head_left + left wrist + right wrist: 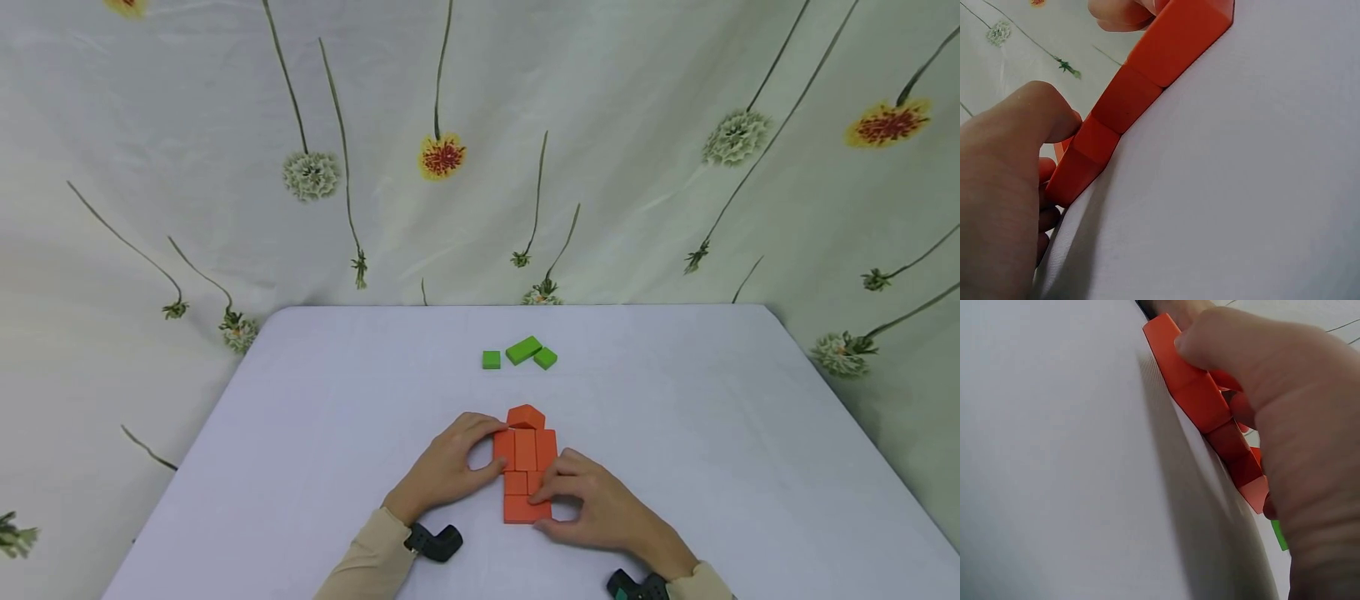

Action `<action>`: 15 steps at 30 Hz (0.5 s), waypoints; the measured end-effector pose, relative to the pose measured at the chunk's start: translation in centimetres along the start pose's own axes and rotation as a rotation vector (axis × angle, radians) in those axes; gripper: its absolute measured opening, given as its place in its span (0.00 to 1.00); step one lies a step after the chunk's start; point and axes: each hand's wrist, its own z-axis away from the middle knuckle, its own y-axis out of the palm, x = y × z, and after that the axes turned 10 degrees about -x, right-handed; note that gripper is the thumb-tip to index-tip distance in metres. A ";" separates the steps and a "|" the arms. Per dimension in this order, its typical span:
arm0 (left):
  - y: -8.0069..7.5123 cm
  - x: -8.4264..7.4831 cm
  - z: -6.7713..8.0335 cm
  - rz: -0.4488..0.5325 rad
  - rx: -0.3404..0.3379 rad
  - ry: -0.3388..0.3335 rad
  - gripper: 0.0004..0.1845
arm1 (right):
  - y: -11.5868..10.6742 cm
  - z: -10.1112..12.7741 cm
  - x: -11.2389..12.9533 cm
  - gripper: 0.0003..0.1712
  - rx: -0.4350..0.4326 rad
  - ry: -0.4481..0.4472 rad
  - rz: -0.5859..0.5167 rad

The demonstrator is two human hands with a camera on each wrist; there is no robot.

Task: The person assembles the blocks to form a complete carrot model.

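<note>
Several orange blocks lie flat and close together on the white table (pixel 360 375). At the far end sits an angled orange block (pixel 527 417), with a row of three upright oblong blocks (pixel 526 451) below it. Small square orange blocks (pixel 515 483) come under that row, and a wide orange block (pixel 517 511) lies nearest the person. My left hand (pixel 446 462) holds the left oblong block (pixel 1088 153) between thumb and fingers. Around the wide block's right part, my right hand (pixel 603 510) has its thumb on the near face (pixel 1175 359) and a finger on top.
Farther back on the table lie three green blocks: a square one (pixel 491 360), a longer one (pixel 522 350) and a small tilted one (pixel 546 358). Behind the table hangs a flower-patterned cloth (pixel 622 192). Each wrist wears a black strapped device (pixel 438 543).
</note>
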 end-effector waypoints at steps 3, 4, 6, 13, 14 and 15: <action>-0.1 0.0 0.1 -0.002 0.000 -0.008 0.24 | 0.1 0.0 0.0 0.11 0.004 0.003 0.001; -0.1 0.0 0.1 -0.003 0.002 -0.013 0.24 | 0.1 0.0 0.0 0.11 0.006 0.005 0.003; -0.1 0.0 0.1 -0.004 0.001 -0.015 0.24 | 0.1 0.0 0.0 0.11 0.012 0.012 0.002; 0.0 0.1 0.1 0.004 -0.003 -0.008 0.25 | 0.1 0.0 -0.1 0.11 0.011 0.023 -0.026; 0.1 0.1 0.1 0.004 -0.003 -0.007 0.25 | 0.1 0.0 -0.1 0.12 0.007 0.029 -0.033; 0.1 0.1 0.1 0.005 -0.004 -0.005 0.25 | 0.1 0.0 -0.1 0.12 0.000 0.033 -0.041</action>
